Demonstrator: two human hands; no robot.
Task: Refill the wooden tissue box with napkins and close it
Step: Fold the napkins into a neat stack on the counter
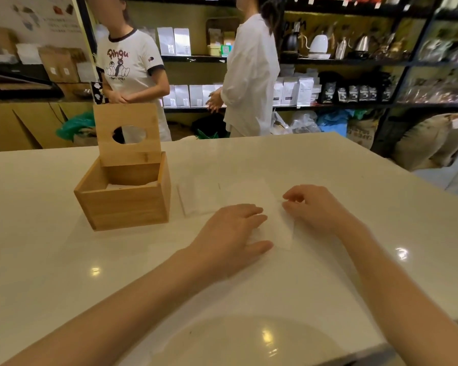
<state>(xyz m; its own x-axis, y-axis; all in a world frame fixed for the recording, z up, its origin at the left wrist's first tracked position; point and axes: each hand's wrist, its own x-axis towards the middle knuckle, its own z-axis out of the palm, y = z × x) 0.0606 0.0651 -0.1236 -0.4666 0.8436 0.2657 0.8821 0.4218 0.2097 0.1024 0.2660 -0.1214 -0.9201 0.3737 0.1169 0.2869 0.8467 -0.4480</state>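
Observation:
The wooden tissue box [124, 204] stands on the white counter at the left, its lid [127, 133] with an oval hole raised upright at the back. A few white napkins [128, 185] lie inside. To its right a flat stack of white napkins [198, 198] rests on the counter. A single white napkin [273, 220] is spread in front of me. My left hand [230, 235] lies flat on its left part, fingers apart. My right hand [315, 207] pinches the napkin's right edge between thumb and fingers.
The white counter [328, 273] fills the foreground; its right edge slants away at the right. Two people [132, 72] stand behind it by dark shelves [354, 62] with bags and kettles. Sacks [428, 138] lie on the floor at the right.

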